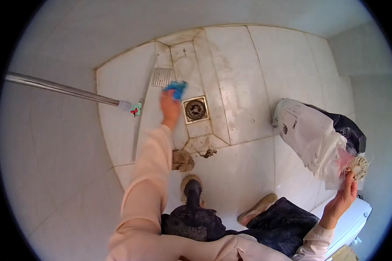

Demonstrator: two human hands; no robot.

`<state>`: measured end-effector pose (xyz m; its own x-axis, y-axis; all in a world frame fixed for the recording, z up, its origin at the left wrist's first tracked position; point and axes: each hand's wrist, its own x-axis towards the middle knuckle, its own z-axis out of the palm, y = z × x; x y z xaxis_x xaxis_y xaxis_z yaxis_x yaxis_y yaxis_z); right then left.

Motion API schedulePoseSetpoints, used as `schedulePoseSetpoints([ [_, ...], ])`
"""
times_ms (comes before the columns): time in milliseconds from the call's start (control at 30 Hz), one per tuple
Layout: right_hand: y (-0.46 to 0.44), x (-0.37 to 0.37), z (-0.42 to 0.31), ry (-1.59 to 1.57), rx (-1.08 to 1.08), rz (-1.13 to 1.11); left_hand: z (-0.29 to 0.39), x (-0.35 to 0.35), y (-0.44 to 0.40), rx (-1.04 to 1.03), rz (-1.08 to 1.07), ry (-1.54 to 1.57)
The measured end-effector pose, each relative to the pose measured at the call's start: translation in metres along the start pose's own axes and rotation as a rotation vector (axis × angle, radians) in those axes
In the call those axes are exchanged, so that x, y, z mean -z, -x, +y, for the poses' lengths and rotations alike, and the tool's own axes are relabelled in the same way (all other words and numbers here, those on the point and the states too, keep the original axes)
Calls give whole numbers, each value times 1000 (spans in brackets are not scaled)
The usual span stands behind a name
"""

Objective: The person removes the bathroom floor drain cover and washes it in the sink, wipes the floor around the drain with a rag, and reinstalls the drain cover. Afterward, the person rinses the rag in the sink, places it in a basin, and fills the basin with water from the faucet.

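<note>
My left hand (170,108) is closed on a blue cleaning cloth (177,89), blurred by motion, just above the floor. Right beside it lies the square metal floor drain (196,109), its round opening uncovered and dark inside. A slotted metal drain grate (162,77) rests on the tiles behind the cloth. Off to the right, my right hand (342,202) pinches a round, beige, ribbed drain strainer (357,168) by its edge, held up in front of a plastic bag.
A long-handled squeegee (69,89) stands at the left, its blade along the floor. A brown crumpled rag (183,161) and dark debris (209,153) lie near my feet. White and black bags (307,130) stand at the right, near a white lidded box (353,222). Brown grime stains the tile joints.
</note>
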<state>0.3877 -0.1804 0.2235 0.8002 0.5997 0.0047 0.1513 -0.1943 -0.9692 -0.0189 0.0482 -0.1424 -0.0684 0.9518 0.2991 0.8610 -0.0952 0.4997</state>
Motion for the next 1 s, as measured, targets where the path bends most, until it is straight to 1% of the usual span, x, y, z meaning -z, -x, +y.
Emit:
schedulePoseSetpoints([
  [33, 1, -2, -1, 10, 4, 4, 16, -11, 14, -61, -70, 197],
  [67, 3, -2, -2, 20, 8, 8, 39, -13, 27, -125, -214, 280],
  [100, 4, -4, -3, 16, 14, 5, 72, 1, 32, -99, -418, 441],
  [133, 5, -4, -3, 16, 23, 5, 94, 12, 37, 53, -483, 424],
  [167, 5, -4, -2, 16, 30, 5, 91, 10, 36, 52, -477, 425],
  [233, 4, 0, -1, 21, 15, 10, 76, 9, 29, -37, -194, 569],
  [300, 4, 4, -2, 39, -5, 17, 53, 22, 3, 59, -85, 563],
  [367, 3, 8, -1, 83, -18, 14, 22, 29, -30, 125, 80, 441],
  [400, 3, 7, -1, 82, -16, 13, 2, 23, -43, 124, 175, 341],
  [433, 4, 6, -2, 92, -18, 33, -10, 15, -55, 122, 175, 343],
  [500, 5, 8, 1, 100, -24, 57, -24, 2, -70, 262, 144, 46],
  [533, 5, 8, 0, 116, -30, 81, -9, -3, -70, 202, 111, 99],
  [600, 5, 11, 1, 129, -34, 109, 31, -7, -53, 32, -168, 329],
  [633, 5, 12, 2, 133, -28, 110, 46, -18, -42, -192, -204, 219],
  [667, 6, 12, 3, 139, -20, 112, 65, -21, -33, -283, -340, 334],
  [700, 7, 11, 1, 144, -19, 118, 76, -24, -31, -309, -499, 493],
  [767, 8, 7, -3, 150, -30, 101, 84, -29, -43, -255, -447, 587],
  [833, 8, 7, -6, 158, -32, 114, 58, -46, -87, -169, -119, 468],
  [867, 8, 7, -7, 159, -33, 121, 40, -46, -119, -42, -87, 312],
  [900, 9, 6, -9, 172, -30, 124, 28, -43, -139, 140, -45, 347],
  [967, 12, 3, -11, 187, -35, 153, -26, -71, -170, 130, 105, 64],
  [1000, 12, 6, -10, 187, -36, 157, -32, -85, -177, 128, 103, 66],
])
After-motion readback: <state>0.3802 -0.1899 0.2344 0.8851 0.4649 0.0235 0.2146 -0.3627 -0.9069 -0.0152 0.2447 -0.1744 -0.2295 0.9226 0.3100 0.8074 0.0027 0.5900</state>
